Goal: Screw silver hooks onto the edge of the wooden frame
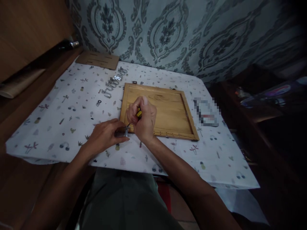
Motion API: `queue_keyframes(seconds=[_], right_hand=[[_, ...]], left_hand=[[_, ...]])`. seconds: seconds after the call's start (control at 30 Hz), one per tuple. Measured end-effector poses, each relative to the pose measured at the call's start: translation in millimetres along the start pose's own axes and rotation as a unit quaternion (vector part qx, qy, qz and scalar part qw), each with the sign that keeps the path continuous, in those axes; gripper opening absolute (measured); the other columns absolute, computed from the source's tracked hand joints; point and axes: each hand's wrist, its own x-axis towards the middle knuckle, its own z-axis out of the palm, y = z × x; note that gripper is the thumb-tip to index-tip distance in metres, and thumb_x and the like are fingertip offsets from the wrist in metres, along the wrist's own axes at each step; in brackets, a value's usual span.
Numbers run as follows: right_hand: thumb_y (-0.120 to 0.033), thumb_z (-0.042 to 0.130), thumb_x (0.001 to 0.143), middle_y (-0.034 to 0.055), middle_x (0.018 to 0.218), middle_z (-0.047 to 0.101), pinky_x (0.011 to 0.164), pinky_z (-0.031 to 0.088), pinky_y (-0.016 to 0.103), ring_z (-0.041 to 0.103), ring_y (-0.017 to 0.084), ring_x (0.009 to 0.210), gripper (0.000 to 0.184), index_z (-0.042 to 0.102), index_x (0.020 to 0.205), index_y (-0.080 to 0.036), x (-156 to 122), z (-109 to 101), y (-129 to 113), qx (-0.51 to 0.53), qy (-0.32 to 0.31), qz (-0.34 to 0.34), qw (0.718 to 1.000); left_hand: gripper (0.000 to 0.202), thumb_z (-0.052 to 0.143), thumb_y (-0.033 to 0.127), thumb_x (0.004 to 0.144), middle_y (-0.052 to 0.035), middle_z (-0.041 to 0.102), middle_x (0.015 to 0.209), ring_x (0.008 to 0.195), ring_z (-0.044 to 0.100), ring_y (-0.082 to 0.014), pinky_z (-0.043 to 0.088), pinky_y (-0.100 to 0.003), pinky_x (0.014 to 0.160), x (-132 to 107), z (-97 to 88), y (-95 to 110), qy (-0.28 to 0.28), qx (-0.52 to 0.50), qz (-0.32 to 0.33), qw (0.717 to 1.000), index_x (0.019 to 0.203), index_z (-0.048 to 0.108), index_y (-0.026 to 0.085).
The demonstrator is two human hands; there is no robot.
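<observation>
A framed wooden panel (pixel 165 105) lies flat on the table, its raised rim facing up and small dark holes along the near edge. My right hand (pixel 144 118) is wrapped around the yellow-and-black handle of a screwdriver (pixel 139 113). Its thin shaft points down and left to the panel's near left corner. There my left hand (pixel 105 135) pinches a small silver metal fitting (pixel 126 130) between thumb and fingers, against the panel's edge. The screwdriver tip meets the fitting; any screw there is too small to make out.
Several similar metal fittings (pixel 112 83) lie in a row behind my left hand. A brown cardboard piece (pixel 98 60) rests at the back left. Right of the panel is a pixelated object (pixel 207 111). A patterned cloth (pixel 59 127) covers the table, which stands against a papered wall (pixel 165 32).
</observation>
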Motion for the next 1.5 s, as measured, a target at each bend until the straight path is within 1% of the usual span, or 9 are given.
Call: queue_keyframes(seconds=[0.27,0.5,0.63,0.77,0.93,1.03,1.13,1.33,1.5], right_hand=[[-0.055,0.051,0.1,-0.0034,0.069,0.053,0.066,0.046,0.027,0.051,0.012,0.063,0.039,0.062,0.084,-0.021,9,-25,-8,-0.075,-0.111,0.011,0.991],[-0.045,0.058,0.099,0.0069,0.101,0.071,0.097,0.049,0.031,0.066,0.016,0.101,0.035,0.071,0.083,-0.017,29,-39,-40,-0.171,-0.284,0.043,0.942],[-0.045,0.064,0.095,0.0096,0.106,0.073,0.084,0.055,0.031,0.069,0.016,0.092,0.035,0.07,0.078,-0.015,45,-35,-25,-0.065,-0.344,0.081,0.933],[-0.044,0.069,0.089,0.0043,0.074,0.073,0.051,0.046,0.021,0.061,0.01,0.056,0.041,0.058,0.06,-0.016,55,-27,-5,0.036,-0.363,0.141,0.92],[-0.057,0.058,0.095,-0.0064,0.038,0.039,0.037,0.026,0.02,0.027,0.005,0.035,0.061,0.04,0.05,-0.021,58,-14,-2,0.066,-0.381,0.198,0.901],[-0.072,0.035,0.099,-0.0085,0.036,0.021,0.034,0.016,0.02,0.015,0.006,0.035,0.071,0.034,0.047,-0.023,57,-8,-4,0.08,-0.365,0.253,0.892],[-0.079,0.022,0.096,-0.0083,0.037,0.019,0.035,0.012,0.021,0.011,0.006,0.036,0.076,0.032,0.046,-0.023,53,-4,-3,0.064,-0.318,0.271,0.906],[-0.08,0.032,0.094,-0.0086,0.039,0.021,0.037,0.017,0.021,0.018,0.005,0.037,0.074,0.03,0.047,-0.023,34,7,-2,0.008,-0.184,0.139,0.973],[-0.078,0.028,0.096,-0.007,0.041,0.026,0.04,0.02,0.023,0.023,0.007,0.039,0.073,0.032,0.049,-0.023,21,13,-5,-0.038,-0.044,0.085,0.995]], left_hand=[[0.031,0.077,0.042,0.082,0.0002,0.072,0.098,0.089,0.068,-0.0211,0.046,-0.03,0.075,-1,0.4,-2,0.006,-0.013,0.01,1.0,0.109,0.072,0.026],[0.035,0.074,0.046,0.082,0.0008,0.071,0.098,0.085,0.067,-0.0215,0.045,-0.031,0.074,0,0.4,-6,0.0,-0.02,0.002,1.0,0.111,0.07,0.026],[0.037,0.073,0.05,0.083,-0.0004,0.072,0.096,0.083,0.067,-0.0221,0.043,-0.031,0.071,1,1.7,-8,0.003,-0.01,0.0,1.0,0.11,0.069,0.025],[0.037,0.071,0.05,0.083,-0.0014,0.072,0.094,0.08,0.065,-0.0213,0.042,-0.03,0.069,1,2.8,-9,0.011,0.003,0.013,1.0,0.109,0.069,0.022],[0.039,0.071,0.053,0.083,-0.0004,0.069,0.087,0.078,0.064,-0.0216,0.042,-0.03,0.068,2,3.5,-12,0.018,0.004,0.015,1.0,0.11,0.069,0.024],[0.038,0.07,0.053,0.084,-0.0003,0.067,0.086,0.078,0.063,-0.0206,0.041,-0.03,0.069,2,3.6,-13,0.02,0.001,0.024,1.0,0.108,0.068,0.023],[0.038,0.07,0.053,0.083,0.0003,0.067,0.086,0.077,0.062,-0.02,0.042,-0.03,0.069,2,3.6,-12,0.015,-0.001,0.021,1.0,0.107,0.068,0.023],[0.036,0.074,0.048,0.081,0.0004,0.068,0.084,0.075,0.062,-0.02,0.041,-0.03,0.067,3,2.6,-9,0.013,0.004,0.002,1.0,0.106,0.07,0.023],[0.037,0.074,0.048,0.08,-0.0009,0.07,0.094,0.083,0.065,-0.0222,0.043,-0.031,0.071,3,1.2,-8,0.008,-0.004,0.003,1.0,0.107,0.069,0.023]])
